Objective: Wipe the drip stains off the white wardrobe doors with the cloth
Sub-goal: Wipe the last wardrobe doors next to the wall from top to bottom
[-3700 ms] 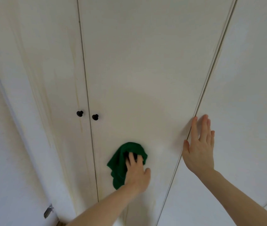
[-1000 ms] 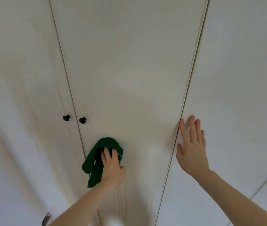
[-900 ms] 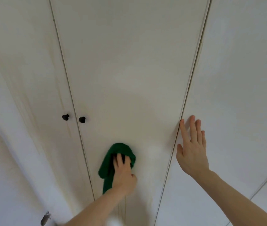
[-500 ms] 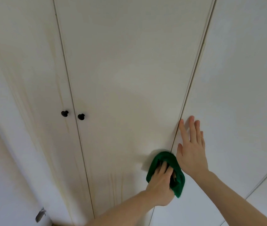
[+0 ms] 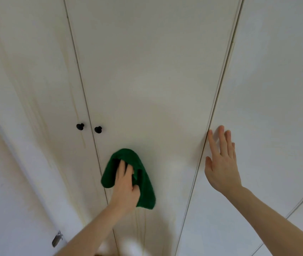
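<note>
My left hand (image 5: pixel 125 189) holds a green cloth (image 5: pixel 126 155) and presses it against the middle white wardrobe door (image 5: pixel 147 80), just right of the seam with the left door (image 5: pixel 41 80). The fingers are tucked into the cloth's folds and the thumb pinches it. Faint yellowish drip stains (image 5: pixel 139 224) run down the middle door below the cloth. More streaks (image 5: pixel 36 117) mark the left door. My right hand (image 5: pixel 221 167) lies flat on the right door (image 5: pixel 276 89), fingers straight, next to the seam.
Two small black knobs (image 5: pixel 80 126) (image 5: pixel 98 129) sit either side of the left seam, above the cloth. A metal fitting (image 5: pixel 57 239) shows at the lower left, by the wall. Another door seam runs at the far lower right.
My left hand has swept the cloth from the right edge of the middle door back to its left side. My right hand has stayed flat on the right door.
</note>
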